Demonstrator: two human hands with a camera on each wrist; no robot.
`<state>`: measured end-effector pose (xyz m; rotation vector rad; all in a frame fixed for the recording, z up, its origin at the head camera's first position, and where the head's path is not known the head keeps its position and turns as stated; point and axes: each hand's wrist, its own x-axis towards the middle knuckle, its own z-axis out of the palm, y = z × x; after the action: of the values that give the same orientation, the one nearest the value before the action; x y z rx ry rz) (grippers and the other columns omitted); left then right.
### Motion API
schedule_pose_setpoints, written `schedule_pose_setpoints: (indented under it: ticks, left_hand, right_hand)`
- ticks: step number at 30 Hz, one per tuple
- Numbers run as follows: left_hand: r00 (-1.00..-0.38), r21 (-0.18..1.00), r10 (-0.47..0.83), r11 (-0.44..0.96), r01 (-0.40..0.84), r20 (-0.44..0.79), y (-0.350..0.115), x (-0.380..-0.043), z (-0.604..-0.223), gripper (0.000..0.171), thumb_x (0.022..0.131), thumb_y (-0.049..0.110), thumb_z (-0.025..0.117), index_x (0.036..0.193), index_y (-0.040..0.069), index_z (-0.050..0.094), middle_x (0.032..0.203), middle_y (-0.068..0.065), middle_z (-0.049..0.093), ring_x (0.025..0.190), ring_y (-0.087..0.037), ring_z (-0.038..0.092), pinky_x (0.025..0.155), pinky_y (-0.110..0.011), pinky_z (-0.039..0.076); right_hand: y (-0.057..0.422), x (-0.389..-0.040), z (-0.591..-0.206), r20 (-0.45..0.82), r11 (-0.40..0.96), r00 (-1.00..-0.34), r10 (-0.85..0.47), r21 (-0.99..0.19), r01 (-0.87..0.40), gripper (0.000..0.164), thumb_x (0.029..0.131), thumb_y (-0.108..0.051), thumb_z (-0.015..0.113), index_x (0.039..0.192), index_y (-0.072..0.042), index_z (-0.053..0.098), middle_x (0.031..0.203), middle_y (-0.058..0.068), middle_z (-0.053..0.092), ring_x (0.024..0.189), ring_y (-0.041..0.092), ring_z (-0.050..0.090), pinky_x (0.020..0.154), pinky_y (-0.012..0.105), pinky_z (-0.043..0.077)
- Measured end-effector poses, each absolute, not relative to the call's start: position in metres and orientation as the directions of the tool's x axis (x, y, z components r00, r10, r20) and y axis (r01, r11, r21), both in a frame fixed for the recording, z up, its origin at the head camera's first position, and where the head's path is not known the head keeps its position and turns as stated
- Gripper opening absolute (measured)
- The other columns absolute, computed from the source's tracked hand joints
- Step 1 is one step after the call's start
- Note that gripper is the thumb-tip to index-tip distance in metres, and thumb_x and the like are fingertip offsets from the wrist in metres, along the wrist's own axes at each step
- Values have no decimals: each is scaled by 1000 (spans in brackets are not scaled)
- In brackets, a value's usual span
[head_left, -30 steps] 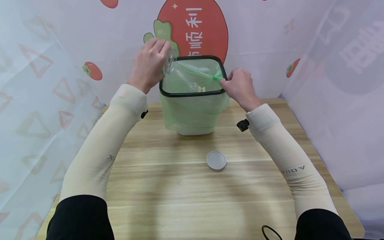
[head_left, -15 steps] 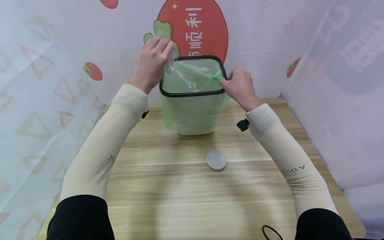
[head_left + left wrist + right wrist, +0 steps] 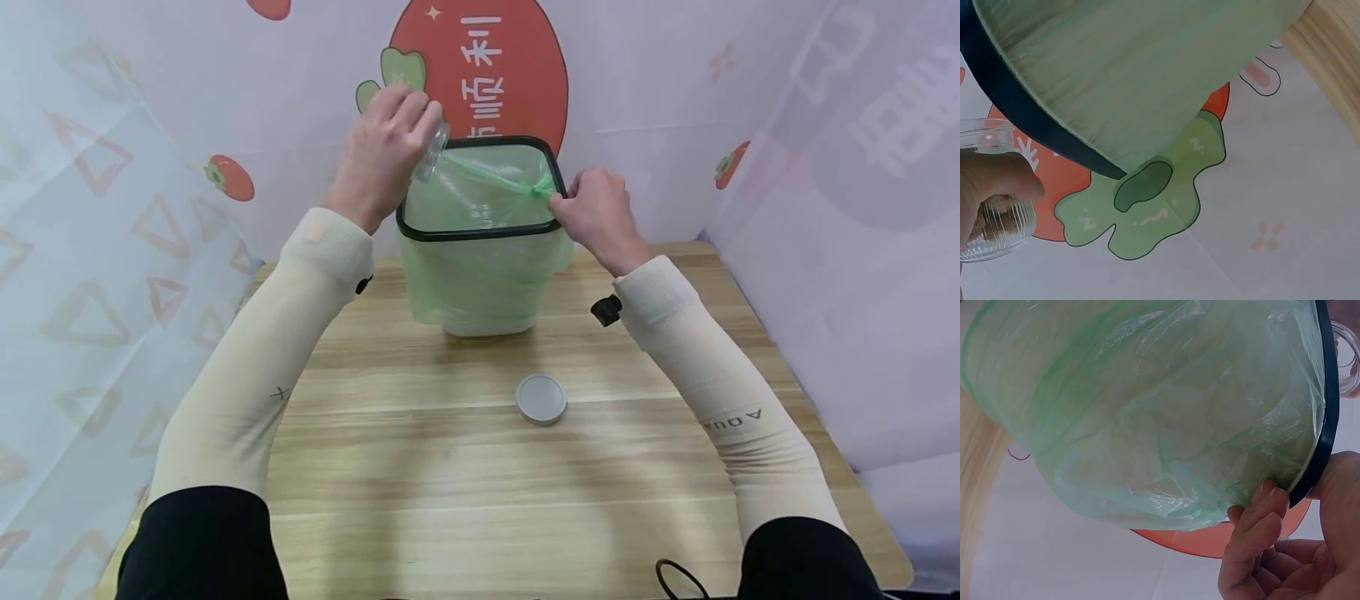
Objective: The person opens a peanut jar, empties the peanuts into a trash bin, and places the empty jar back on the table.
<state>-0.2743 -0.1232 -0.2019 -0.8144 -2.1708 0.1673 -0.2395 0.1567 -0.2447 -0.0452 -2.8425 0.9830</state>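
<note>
- Upper centre-left of the head view: our left hand (image 3: 386, 150) is curled well closed round the jar (image 3: 432, 154), which is tilted beside the bin's left corner. The grip looks firm; we should turn from the wrist and spare the glass a knock on the rim.
- Left edge of the left wrist view: brown contents (image 3: 1005, 219) show through the glass. We judge that a steep tilt and a light shake would help them slide, with the mouth aimed well inside the bin.
- Upper centre of the head view: the bin (image 3: 480, 235) stands upright on the table (image 3: 450, 500), lined by the green bag (image 3: 480, 279), which is folded over the black rim. A slack bag could slip inward, so the fold wants watching.
- Centre, just right of the middle and below the bin: the lid (image 3: 541, 397) lies flat on the table, well apart from both hands; it is best left there.
- Upper centre-right: our right hand (image 3: 597, 217) pinches the bag at the rim's right side, thumb and fingers closed together. We should hold steadily there without pulling, since thin film may tear.
</note>
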Motion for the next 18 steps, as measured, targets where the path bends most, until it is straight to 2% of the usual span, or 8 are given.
schedule_pose_setpoints:
  ticks: [7, 13, 18]
  left_hand:
    - [-499, -387, 612, 784, 486, 614, -124, -275, -202, 28, 105, -5, 48, 130, -4, 61, 131, -20, 68, 130, -38, 60, 121, -44, 47]
    - [-480, -407, 630, 770, 492, 611, -122, -276, -201, 32, 102, -10, 43, 128, -3, 61, 130, -20, 68, 129, -38, 60, 121, -44, 47]
    - [-463, -439, 648, 756, 485, 604, -121, -276, -201, 31, 103, -11, 42, 126, -3, 61, 129, -19, 69, 127, -37, 60, 120, -43, 47]
  right_hand:
    - [156, -240, -244, 114, 788, -991, 70, -616, -16, 34, 98, -26, 59, 70, -7, 60, 60, -2, 50, 63, 21, 53, 56, 31, 44]
    - [157, -240, -244, 103, 783, -992, 80, -622, -2, 32, 98, -26, 59, 73, -7, 62, 67, 1, 56, 67, 21, 57, 58, 32, 46]
    - [157, -240, -244, 111, 783, -991, 74, -621, -11, 32, 98, -26, 60, 73, -7, 63, 65, 0, 57, 66, 21, 57, 58, 32, 47]
